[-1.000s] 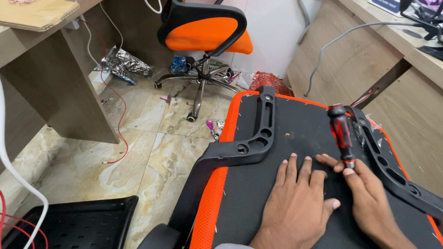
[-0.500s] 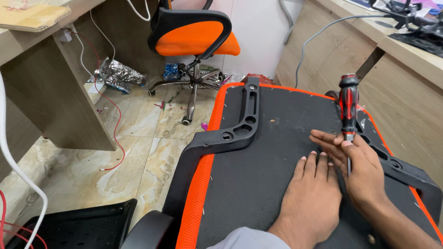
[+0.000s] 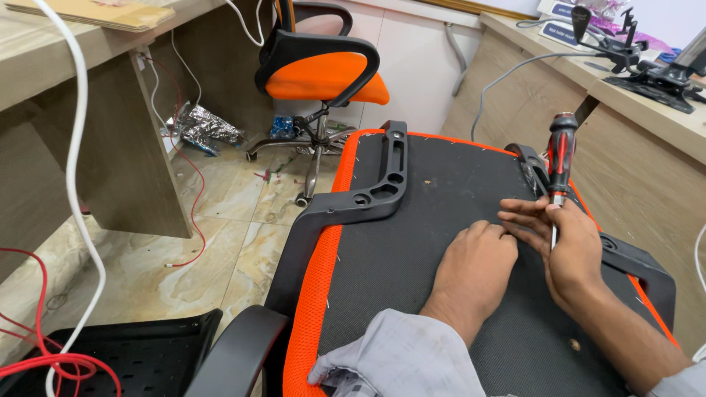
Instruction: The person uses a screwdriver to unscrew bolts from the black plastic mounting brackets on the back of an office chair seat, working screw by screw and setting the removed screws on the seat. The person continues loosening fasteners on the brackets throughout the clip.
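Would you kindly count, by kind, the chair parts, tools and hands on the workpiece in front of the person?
Upturned chair seat: 1
Black armrests: 2, left one and right one
Screwdriver: 1
Hands: 2, left hand and right hand
Total: 6

- My left hand (image 3: 474,268) lies palm down, fingers curled under, the forearm in a grey sleeve.
- My right hand (image 3: 566,246) sits just beside it, fingers spread forward, thumb and forefinger pinched around a thin shaft; the wrist is bare.
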